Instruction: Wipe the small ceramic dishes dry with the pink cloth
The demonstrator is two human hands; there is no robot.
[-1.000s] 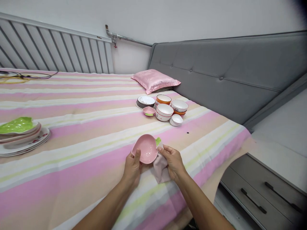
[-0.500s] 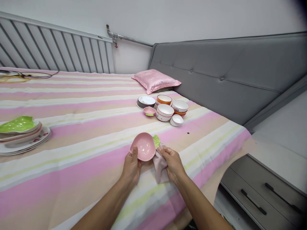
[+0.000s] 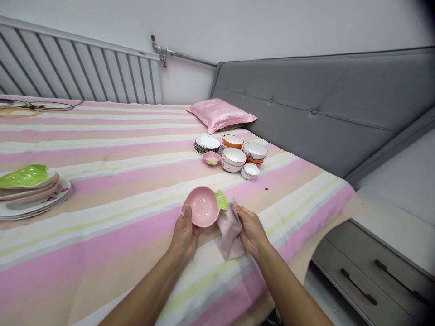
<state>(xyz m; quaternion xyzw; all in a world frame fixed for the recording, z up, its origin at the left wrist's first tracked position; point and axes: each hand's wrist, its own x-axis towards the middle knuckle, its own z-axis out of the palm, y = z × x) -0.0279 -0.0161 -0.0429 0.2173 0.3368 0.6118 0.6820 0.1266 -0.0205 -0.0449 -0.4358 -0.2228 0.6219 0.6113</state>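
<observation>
A pink bowl (image 3: 205, 209) with a green leaf-shaped handle (image 3: 221, 199) is tilted above the striped bedspread, its hollow facing me. My left hand (image 3: 185, 231) grips its left edge, thumb over the rim and fingers underneath. Just right of the bowl, my right hand (image 3: 250, 228) pinches a greyish-pink cloth (image 3: 230, 235) that hangs down beneath the leaf handle. Whether the cloth touches the bowl I cannot tell. Beyond my hands, a similar small pink bowl (image 3: 211, 157) rests on the bed.
Stacked white bowls (image 3: 234, 158), small white dishes (image 3: 250, 170) and plates (image 3: 207, 143) stand near a pink pillow (image 3: 220, 114). At the left lie stacked plates (image 3: 50, 203) topped by a green leaf-shaped dish (image 3: 25, 175). A drawer cabinet (image 3: 374, 271) stands at the right.
My right hand and the cloth have shifted right, away from the green handle, which now shows more fully. The bowl has moved slightly left in my left hand.
</observation>
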